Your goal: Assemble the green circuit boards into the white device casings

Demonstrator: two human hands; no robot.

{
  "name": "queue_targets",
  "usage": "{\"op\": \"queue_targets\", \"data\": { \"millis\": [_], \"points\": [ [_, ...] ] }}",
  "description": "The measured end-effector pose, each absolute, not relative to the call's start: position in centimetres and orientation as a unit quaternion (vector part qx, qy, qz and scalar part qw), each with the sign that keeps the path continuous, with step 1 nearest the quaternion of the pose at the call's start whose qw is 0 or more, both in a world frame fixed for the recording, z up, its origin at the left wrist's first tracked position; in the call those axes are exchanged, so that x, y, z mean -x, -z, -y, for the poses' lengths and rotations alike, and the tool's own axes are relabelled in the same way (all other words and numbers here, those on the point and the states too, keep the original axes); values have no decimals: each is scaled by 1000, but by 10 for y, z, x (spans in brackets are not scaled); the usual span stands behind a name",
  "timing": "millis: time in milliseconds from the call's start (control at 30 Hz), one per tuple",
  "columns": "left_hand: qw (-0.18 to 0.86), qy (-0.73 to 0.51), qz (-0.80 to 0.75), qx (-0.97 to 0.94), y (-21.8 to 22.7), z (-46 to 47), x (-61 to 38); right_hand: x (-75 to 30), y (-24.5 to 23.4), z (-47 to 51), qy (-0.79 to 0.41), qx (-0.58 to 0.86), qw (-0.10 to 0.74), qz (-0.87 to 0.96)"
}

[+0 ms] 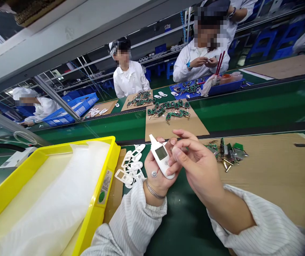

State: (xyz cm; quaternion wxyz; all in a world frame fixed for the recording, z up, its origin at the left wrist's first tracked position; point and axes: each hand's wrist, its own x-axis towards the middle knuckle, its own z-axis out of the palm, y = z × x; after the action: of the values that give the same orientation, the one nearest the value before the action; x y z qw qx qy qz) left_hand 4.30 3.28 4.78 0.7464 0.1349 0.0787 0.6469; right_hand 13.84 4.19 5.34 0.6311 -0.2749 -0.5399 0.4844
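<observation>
My left hand [156, 174] cradles a white handheld digital device with a small dark LCD screen [159, 160], probably a thermometer. My right hand [195, 165] is pressed against its upper right side, with thumb and fingers pinching at its edge. Just left of my left hand lies a loose heap of white plastic frames and casing parts [129, 167]. To the right of my right hand, a small pile of green circuit boards with metal parts [225, 154] rests on a brown cardboard sheet [269, 170].
A yellow tray lined with white plastic [48, 192] fills the lower left. Green conveyor belts [248, 110] run across the view, carrying cardboard sheets with circuit boards [168, 112]. Co-workers [129, 74] sit beyond them, with blue baskets [79, 108] and blue stools behind.
</observation>
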Motion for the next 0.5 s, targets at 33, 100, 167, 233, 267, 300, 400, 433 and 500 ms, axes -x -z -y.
{"op": "queue_targets", "data": {
  "millis": [33, 100, 167, 233, 267, 300, 400, 433, 500],
  "points": [
    [740, -654, -89, -131, -48, -33, -44, -137, -52, -42, -479, 283, 625, 548],
    [727, -666, -103, -131, -48, -33, -46, -134, -48, -41, -468, 297, 615, 561],
    [717, -672, -116, -144, -48, -32, -48, -133, -45, -41, -460, 307, 609, 568],
    [706, -676, -131, -166, -47, -31, -50, -132, -44, -40, -456, 315, 605, 572],
    [702, -677, -137, -176, -47, -31, -50, -132, -44, -39, -454, 317, 604, 574],
    [697, -679, -142, -184, -47, -31, -51, -133, -44, -39, -453, 319, 603, 574],
    [685, -683, -154, -203, -46, -31, -52, -133, -45, -38, -450, 326, 602, 574],
    [682, -684, -158, -205, -46, -31, -53, -132, -45, -38, -450, 327, 601, 574],
    [677, -688, -167, -200, -47, -31, -54, -132, -46, -37, -450, 327, 601, 574]
  ]
}}
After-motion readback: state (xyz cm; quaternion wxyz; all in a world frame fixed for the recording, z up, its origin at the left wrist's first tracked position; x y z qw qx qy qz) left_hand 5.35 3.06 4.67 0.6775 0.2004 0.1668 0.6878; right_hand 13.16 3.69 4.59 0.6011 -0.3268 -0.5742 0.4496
